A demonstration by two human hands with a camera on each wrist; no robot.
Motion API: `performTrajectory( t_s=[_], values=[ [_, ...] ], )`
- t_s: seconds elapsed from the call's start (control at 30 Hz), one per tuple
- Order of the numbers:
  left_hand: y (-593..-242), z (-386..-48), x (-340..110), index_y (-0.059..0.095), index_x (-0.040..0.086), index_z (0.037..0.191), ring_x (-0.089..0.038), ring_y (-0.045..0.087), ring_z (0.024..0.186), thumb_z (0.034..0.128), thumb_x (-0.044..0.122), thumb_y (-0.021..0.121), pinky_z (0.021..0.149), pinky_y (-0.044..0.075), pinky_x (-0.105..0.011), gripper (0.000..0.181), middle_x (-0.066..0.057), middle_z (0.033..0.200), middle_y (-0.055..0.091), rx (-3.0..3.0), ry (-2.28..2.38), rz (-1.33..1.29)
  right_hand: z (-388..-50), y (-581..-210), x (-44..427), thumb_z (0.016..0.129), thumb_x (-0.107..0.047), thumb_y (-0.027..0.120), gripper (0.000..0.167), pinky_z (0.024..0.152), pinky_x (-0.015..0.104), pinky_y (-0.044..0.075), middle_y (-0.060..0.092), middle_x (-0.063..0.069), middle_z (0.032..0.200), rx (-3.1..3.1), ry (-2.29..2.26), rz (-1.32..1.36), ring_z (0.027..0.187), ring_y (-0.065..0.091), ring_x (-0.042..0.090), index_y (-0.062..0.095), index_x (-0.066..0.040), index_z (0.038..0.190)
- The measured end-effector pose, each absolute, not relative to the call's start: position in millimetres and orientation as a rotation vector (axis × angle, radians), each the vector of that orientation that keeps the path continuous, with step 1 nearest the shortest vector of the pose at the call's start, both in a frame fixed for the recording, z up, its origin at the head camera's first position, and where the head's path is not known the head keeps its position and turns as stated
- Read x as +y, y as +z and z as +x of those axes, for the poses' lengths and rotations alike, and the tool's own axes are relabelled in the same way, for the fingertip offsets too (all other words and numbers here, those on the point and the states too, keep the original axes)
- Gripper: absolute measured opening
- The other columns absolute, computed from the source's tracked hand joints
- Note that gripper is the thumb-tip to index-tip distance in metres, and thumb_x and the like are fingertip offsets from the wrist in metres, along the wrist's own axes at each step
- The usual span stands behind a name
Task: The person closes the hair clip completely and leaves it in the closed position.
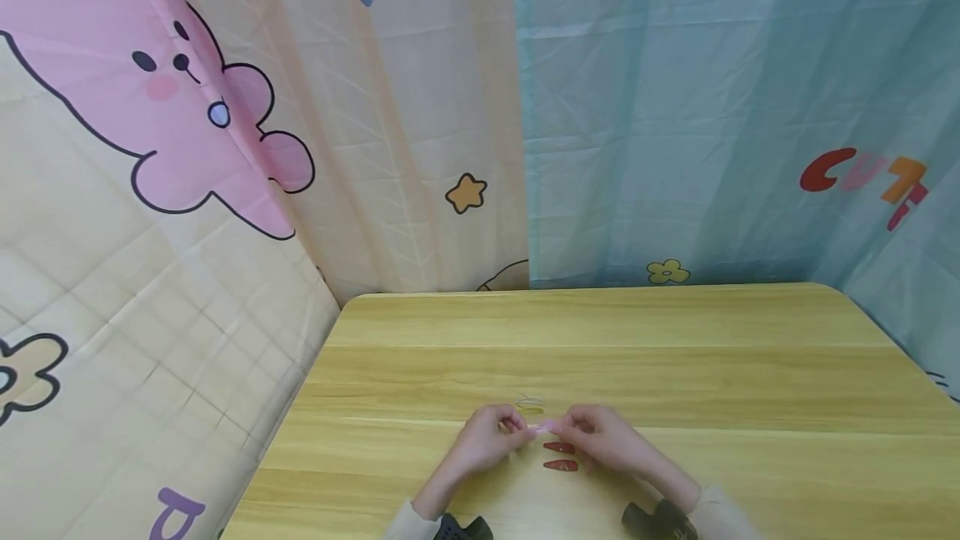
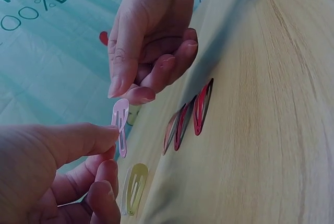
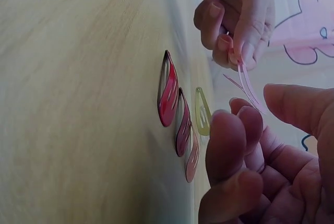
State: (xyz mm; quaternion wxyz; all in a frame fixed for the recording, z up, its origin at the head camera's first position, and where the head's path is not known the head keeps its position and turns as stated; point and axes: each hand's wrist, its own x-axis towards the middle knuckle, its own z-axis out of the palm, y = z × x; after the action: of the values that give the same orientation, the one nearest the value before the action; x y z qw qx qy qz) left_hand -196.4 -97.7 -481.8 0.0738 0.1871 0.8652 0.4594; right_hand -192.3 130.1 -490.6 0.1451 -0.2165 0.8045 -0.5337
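Note:
My left hand [image 1: 486, 437] pinches a pink snap hair clip [image 2: 123, 106] by its narrow end, between thumb and fingers. In the right wrist view the clip's two parts stand spread apart. Close to its wide end is my right hand [image 1: 607, 437], whose thumb [image 3: 284, 101] and forefinger lie on either side with a gap between them; whether they touch the clip I cannot tell. Under the hands, three reddish hair clips lie in a row on the table: a bright red clip [image 3: 168, 101], a darker one [image 3: 183, 130] and a paler one [image 3: 192, 161].
Beyond the hands lies a yellow-green hair clip [image 2: 137, 187] with a pale clip [image 2: 125, 192] beside it. The wooden table [image 1: 637, 340] meets printed curtains [image 1: 615, 148] at its back and left. Dark wrist devices [image 1: 660, 521] sit on both forearms.

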Motion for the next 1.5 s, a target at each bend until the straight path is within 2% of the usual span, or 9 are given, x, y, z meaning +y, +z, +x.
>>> performTrajectory(
  t_s=[0.37,0.57,1.03,1.27,1.5],
  values=[
    [-477.9,-194.2,-94.0,0.064,0.014,0.075,-0.006,0.047,0.059,0.0826,0.027,0.073,0.05,0.038,-0.022,0.018,0.009,0.07,0.057,2.609,1.367,0.573,-190.0,-491.2,128.4,0.096,-0.029,0.057,0.03,0.042,0.018,0.035,0.056,0.003,0.062,2.273,-1.574,-0.648,0.045,0.049,0.01,0.06,-0.002,0.085],
    [-477.0,-193.5,-93.7,0.064,0.014,0.075,-0.006,0.046,0.058,0.0826,0.026,0.073,0.05,0.037,-0.022,0.018,0.009,0.07,0.057,2.614,1.367,0.574,-191.2,-490.6,128.4,0.096,-0.03,0.056,0.029,0.041,0.018,0.037,0.058,0.005,0.066,2.287,-1.571,-0.657,0.046,0.051,0.011,0.061,-0.003,0.085],
    [-472.7,-193.4,-95.2,0.063,0.012,0.079,-0.005,0.045,0.054,0.0845,0.022,0.071,0.047,0.036,-0.019,0.014,0.007,0.073,0.058,2.575,1.396,0.583,-190.4,-486.9,127.8,0.096,-0.029,0.057,0.03,0.042,0.022,0.04,0.055,0.004,0.061,2.267,-1.602,-0.655,0.045,0.051,0.014,0.061,-0.002,0.083],
    [-473.8,-194.9,-96.6,0.064,0.013,0.084,-0.005,0.045,0.056,0.0849,0.027,0.071,0.048,0.036,-0.02,0.016,0.007,0.074,0.057,2.568,1.395,0.581,-189.5,-485.7,127.1,0.095,-0.028,0.058,0.028,0.051,0.029,0.045,0.052,0.004,0.058,2.241,-1.64,-0.623,0.046,0.05,0.016,0.063,-0.002,0.087],
    [-474.1,-196.3,-96.1,0.067,0.013,0.087,-0.005,0.046,0.056,0.086,0.029,0.07,0.048,0.037,-0.02,0.016,0.006,0.074,0.057,2.545,1.386,0.608,-189.0,-485.4,126.5,0.094,-0.025,0.06,0.026,0.055,0.031,0.045,0.051,0.005,0.058,2.222,-1.674,-0.593,0.047,0.05,0.017,0.062,0.0,0.087]
  ],
)
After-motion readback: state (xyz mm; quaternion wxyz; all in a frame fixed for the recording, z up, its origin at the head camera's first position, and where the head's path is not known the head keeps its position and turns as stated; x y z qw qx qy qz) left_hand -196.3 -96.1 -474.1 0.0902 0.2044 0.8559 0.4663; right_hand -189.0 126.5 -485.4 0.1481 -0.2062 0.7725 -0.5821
